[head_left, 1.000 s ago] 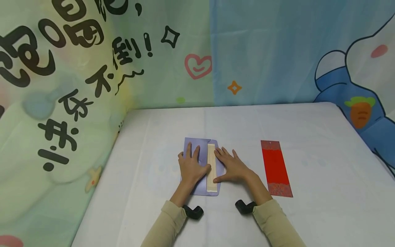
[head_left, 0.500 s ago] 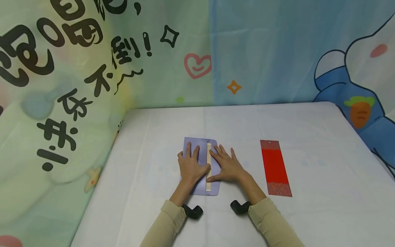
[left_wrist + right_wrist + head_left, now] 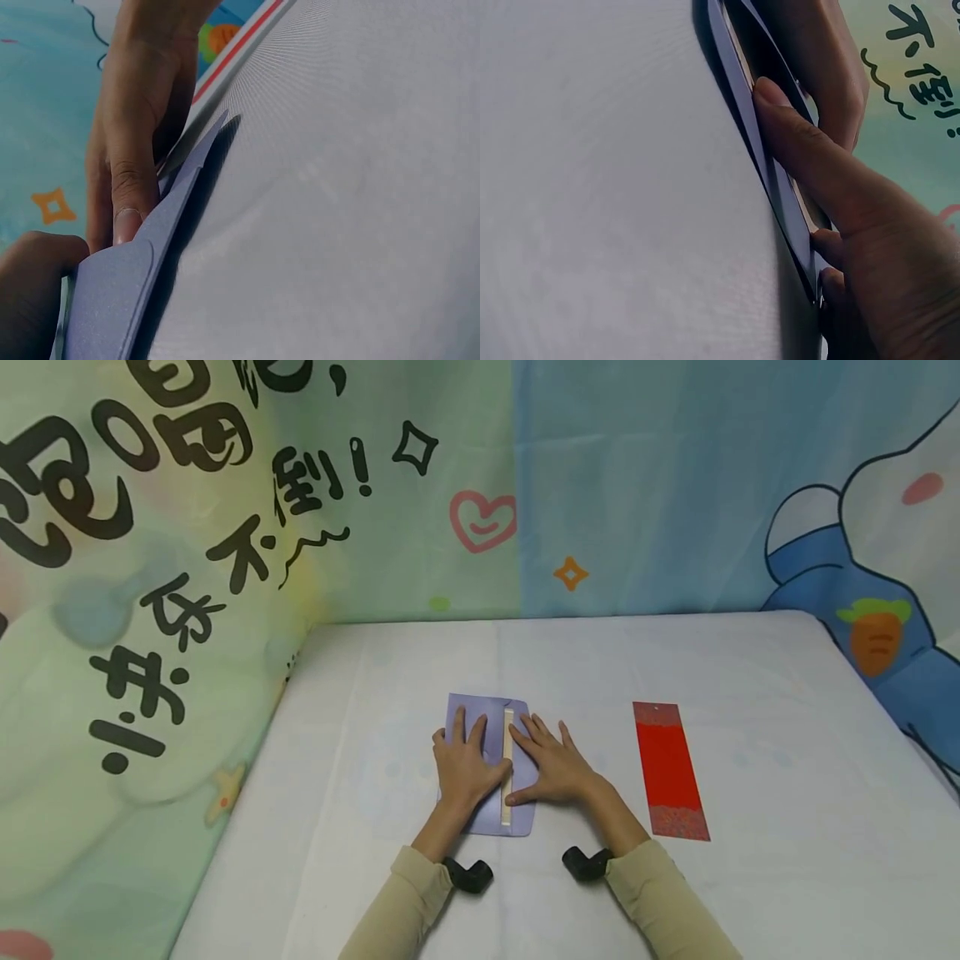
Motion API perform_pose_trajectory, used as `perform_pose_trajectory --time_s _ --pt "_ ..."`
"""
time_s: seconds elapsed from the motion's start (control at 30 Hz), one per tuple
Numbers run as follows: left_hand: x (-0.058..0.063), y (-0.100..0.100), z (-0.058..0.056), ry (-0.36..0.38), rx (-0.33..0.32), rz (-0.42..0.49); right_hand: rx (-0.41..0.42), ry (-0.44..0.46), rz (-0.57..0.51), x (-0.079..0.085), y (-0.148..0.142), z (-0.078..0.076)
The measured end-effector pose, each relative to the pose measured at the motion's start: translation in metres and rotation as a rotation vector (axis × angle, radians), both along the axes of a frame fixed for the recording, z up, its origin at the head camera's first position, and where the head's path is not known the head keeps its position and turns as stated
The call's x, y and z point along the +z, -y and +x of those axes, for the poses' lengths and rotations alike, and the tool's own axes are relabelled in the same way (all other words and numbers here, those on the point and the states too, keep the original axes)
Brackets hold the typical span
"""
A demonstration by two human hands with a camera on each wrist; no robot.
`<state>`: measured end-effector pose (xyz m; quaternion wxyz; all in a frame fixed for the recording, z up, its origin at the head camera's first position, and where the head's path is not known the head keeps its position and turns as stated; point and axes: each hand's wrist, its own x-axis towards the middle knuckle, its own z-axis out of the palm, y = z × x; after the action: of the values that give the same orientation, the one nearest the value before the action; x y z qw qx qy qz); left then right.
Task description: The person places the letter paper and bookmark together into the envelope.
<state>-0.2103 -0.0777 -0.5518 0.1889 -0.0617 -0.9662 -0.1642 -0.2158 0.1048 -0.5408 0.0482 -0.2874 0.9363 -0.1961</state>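
Observation:
A purple paper envelope (image 3: 480,817) lies flat on the white-covered table in the head view. From its right side, beside the flap, shows a narrow band of a cream card (image 3: 507,735); the rest of the card is hidden inside. My left hand (image 3: 467,770) rests spread on the envelope, its thumb at the opening's edge. The fingertips and thumb of my right hand (image 3: 557,768) press against the card's outer edge. Up close in the right wrist view, the right thumb (image 3: 780,112) touches that edge, while the envelope's mouth gapes slightly.
To the right of the hands lies a flat red strip (image 3: 670,768) with paler patterned ends. A printed cloth backdrop (image 3: 390,543) rises behind and to the left of the white tabletop (image 3: 375,677).
My right hand has moved a little left, and the cream card has slid further into the envelope, showing a narrower band. Over the last half second almost nothing moved; my left hand stayed put.

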Motion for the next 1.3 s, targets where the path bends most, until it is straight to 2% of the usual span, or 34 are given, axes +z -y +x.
perform_pose_trajectory --time_s 0.23,0.4,0.7,0.9,1.03,1.3 --pt "0.005 0.003 -0.003 -0.014 0.001 -0.005 0.000 -0.030 0.014 0.007 0.005 -0.003" --pt "0.005 0.003 -0.003 -0.008 0.003 0.005 0.005 -0.065 0.019 0.004 0.008 -0.005" --pt "0.003 0.002 -0.003 -0.007 0.002 0.024 0.010 -0.038 0.019 -0.005 0.004 -0.010" --pt "-0.002 0.002 -0.002 -0.027 -0.001 0.008 0.014 -0.005 -0.011 -0.005 0.003 -0.008" --pt "-0.004 0.001 -0.002 -0.031 -0.004 -0.011 0.012 -0.016 -0.004 -0.004 0.003 -0.007" --pt "-0.003 -0.001 -0.001 -0.026 -0.001 -0.016 0.016 -0.016 0.000 -0.002 0.001 -0.006"
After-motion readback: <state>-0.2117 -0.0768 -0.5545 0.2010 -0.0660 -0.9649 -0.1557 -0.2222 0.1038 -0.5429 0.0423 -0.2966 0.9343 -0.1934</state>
